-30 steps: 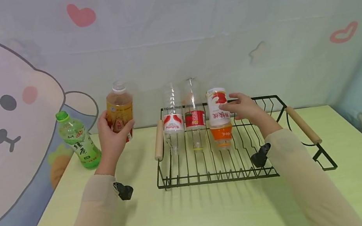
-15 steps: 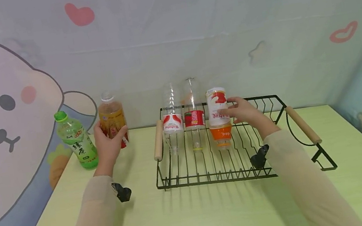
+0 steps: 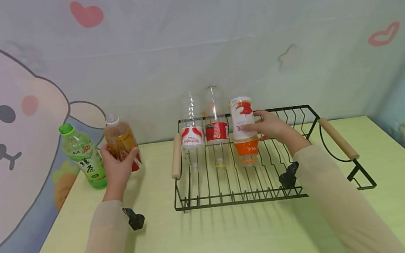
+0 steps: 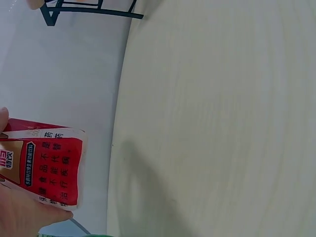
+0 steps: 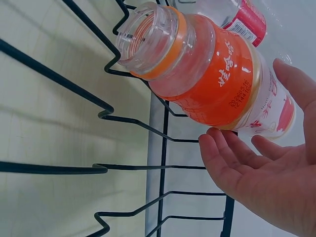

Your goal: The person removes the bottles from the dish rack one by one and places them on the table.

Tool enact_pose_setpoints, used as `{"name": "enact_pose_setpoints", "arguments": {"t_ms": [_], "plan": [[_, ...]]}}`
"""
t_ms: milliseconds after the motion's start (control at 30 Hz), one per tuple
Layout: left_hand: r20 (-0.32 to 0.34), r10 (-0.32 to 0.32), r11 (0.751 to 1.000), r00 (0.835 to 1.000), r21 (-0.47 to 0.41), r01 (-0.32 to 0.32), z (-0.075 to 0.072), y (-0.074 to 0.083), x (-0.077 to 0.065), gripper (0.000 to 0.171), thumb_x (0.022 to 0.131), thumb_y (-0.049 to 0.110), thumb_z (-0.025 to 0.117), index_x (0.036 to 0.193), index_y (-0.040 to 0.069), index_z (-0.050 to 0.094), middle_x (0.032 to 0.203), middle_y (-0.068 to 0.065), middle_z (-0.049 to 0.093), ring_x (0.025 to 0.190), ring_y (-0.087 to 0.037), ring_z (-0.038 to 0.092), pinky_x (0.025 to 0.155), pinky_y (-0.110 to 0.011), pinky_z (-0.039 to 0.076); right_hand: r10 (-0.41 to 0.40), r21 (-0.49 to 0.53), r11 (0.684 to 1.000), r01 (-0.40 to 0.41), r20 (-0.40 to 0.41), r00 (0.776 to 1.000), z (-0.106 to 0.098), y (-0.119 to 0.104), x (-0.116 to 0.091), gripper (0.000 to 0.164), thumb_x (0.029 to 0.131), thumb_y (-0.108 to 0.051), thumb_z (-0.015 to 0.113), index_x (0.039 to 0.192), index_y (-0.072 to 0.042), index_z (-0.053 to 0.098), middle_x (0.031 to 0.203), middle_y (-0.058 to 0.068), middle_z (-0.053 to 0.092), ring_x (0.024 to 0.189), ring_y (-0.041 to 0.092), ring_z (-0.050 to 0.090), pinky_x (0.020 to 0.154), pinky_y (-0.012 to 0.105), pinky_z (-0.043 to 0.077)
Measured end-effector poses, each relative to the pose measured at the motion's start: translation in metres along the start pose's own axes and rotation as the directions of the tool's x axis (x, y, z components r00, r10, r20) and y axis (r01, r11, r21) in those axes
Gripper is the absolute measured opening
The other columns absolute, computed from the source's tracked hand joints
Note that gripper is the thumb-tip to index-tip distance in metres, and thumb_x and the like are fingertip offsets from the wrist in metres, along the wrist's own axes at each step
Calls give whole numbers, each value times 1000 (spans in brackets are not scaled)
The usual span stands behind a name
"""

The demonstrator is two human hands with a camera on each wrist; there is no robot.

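My left hand (image 3: 117,169) grips an amber bottle (image 3: 120,139) with a yellow-and-red label and a clear cap, slightly tilted beside the green tea bottle (image 3: 86,158). Its red lower label (image 4: 54,170) fills the left edge of the left wrist view. At the wire rack (image 3: 234,203), a bottle with a white-and-orange label (image 3: 243,124) stands neck down among the wires. The right hand (image 3: 272,126) touches that bottle's right side with loosely bent fingers, thumb and fingers spread in the right wrist view (image 5: 266,168).
Two clear bottles, one with a white-and-red label (image 3: 192,136) and one with a red label (image 3: 217,131), are also neck down in the rack. Wooden handles (image 3: 176,156) flank it. A patterned cloth backdrop (image 3: 190,48) rises behind the table (image 3: 214,248).
The left hand has moved left and down with the amber bottle, closer to the green one. The right hand has shifted slightly at the white-and-orange bottle, which stays in place.
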State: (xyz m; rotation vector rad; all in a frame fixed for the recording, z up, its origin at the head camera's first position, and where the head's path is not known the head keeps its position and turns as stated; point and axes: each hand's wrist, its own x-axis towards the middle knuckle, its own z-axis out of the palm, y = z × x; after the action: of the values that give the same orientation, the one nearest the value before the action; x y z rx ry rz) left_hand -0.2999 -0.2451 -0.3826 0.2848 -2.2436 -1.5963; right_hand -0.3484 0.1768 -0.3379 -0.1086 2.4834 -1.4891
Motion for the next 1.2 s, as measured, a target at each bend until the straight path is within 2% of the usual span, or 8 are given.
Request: {"name": "enact_pose_setpoints", "arguments": {"t_ms": [233, 800, 1200], "plan": [[15, -34, 999, 999, 9, 34, 1, -3, -2, 89, 89, 37, 68, 149, 13, 6, 153, -17, 23, 141, -31, 27, 115, -48, 24, 12, 6, 1000, -12, 28, 1000, 1, 1, 0, 84, 90, -37, 67, 151, -4, 19, 140, 22, 44, 121, 38, 49, 98, 50, 46], [21, -79, 996, 997, -50, 80, 1, -19, -2, 89, 90, 33, 67, 148, 13, 3, 153, -17, 19, 142, -30, 24, 116, -46, 22, 28, 48, 998, -32, 85, 996, 3, -1, -4, 75, 93, -31, 64, 149, -5, 22, 138, 21, 46, 121, 38, 49, 98, 52, 46], [46, -101, 993, 994, -48, 103, 3, -22, -2, 90, 91, 35, 66, 147, 14, -1, 155, -17, 16, 144, -31, 21, 117, -48, 20, 13, -13, 1000, -12, 114, 993, 3, 1, -5, 75, 92, -32, 64, 148, -5, 22, 135, 20, 49, 115, 36, 54, 93, 48, 49]]}}
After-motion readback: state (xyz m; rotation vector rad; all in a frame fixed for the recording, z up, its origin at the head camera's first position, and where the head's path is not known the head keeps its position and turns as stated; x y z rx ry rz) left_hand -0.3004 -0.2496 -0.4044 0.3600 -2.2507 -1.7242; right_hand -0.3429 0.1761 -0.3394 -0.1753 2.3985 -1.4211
